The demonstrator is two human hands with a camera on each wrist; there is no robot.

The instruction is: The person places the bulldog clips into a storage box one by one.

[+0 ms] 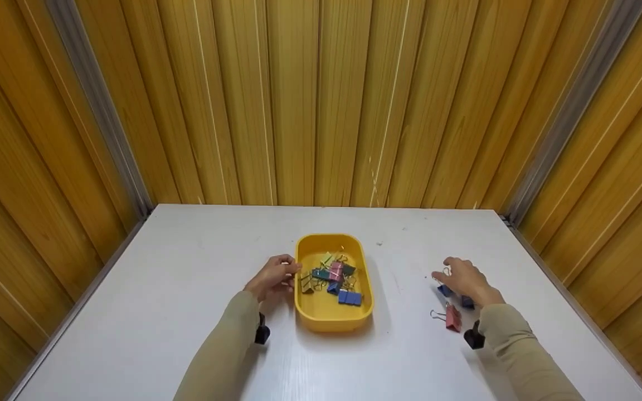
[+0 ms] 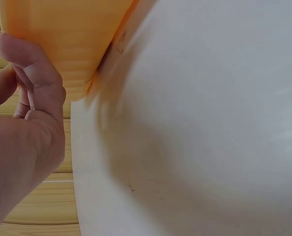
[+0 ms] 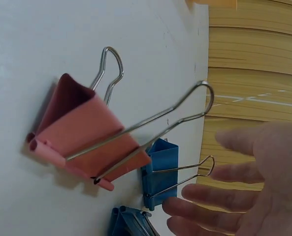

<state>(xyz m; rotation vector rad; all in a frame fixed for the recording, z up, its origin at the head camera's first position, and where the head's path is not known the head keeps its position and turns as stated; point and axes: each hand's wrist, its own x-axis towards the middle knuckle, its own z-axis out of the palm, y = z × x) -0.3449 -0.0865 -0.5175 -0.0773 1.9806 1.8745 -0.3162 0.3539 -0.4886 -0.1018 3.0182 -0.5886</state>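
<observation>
My left hand [image 1: 273, 275] is at the left side of a yellow plastic tray [image 1: 335, 324], its loosely bent fingers touching the wall near the rim. Inside the tray lie several binder clips, among them a blue one [image 1: 350, 298], a pink one [image 1: 336, 271] and a tan one [image 1: 307, 286]. On the right, my right hand [image 1: 467, 280] hovers with spread fingers and nothing held. Close to its fingertips in the right wrist view stands a blue binder clip [image 3: 161, 172]. A second blue clip [image 3: 128, 222] and a red binder clip [image 3: 89, 132] lie beside it.
A white table [image 1: 198, 334] carries everything. Yellow wood-grain panels [image 1: 332, 111] rise behind it and along both sides, with grey metal posts [image 1: 101, 106] at the corners. Small specks mark the tabletop between the tray and the loose clips.
</observation>
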